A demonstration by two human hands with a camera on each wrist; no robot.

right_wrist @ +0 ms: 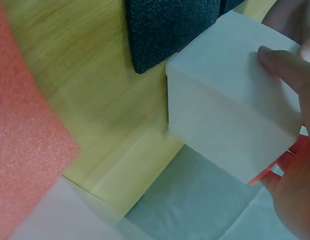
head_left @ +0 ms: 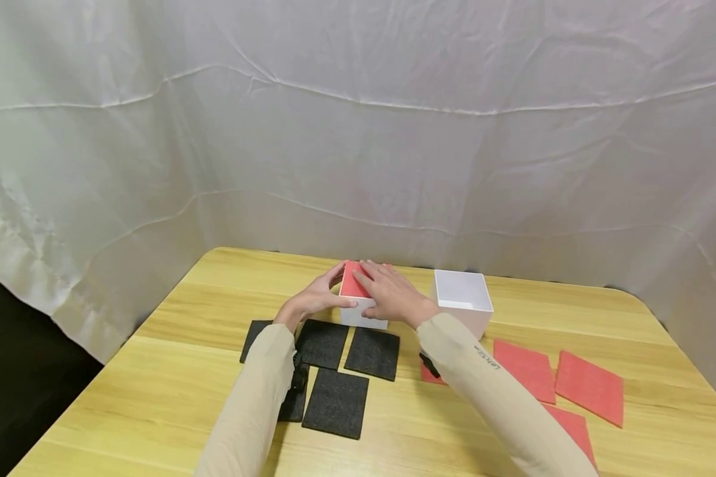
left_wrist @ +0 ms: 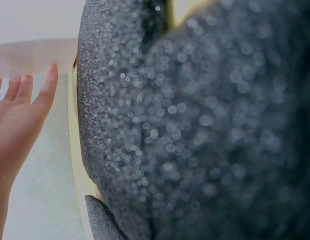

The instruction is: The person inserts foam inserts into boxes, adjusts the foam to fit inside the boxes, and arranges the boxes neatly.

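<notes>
A white box (head_left: 364, 319) stands at the middle of the wooden table (head_left: 155, 397) with a red foam sheet (head_left: 351, 282) lying in its top. My left hand (head_left: 315, 298) rests against the box's left side, fingers straight and thumb along the near rim. My right hand (head_left: 390, 295) lies flat on the red sheet, fingers straight. In the right wrist view the thumb (right_wrist: 282, 65) touches the box wall (right_wrist: 230, 105), and a strip of red shows under the hand. The left wrist view shows the left hand's (left_wrist: 17, 120) straight fingers beside a black foam sheet (left_wrist: 195, 125).
A second white box (head_left: 462, 301), empty, stands just right of the first. Several black foam sheets (head_left: 336, 403) lie in front of the boxes at the left, and several red sheets (head_left: 591, 385) lie at the right. A white cloth (head_left: 358, 132) hangs behind the table.
</notes>
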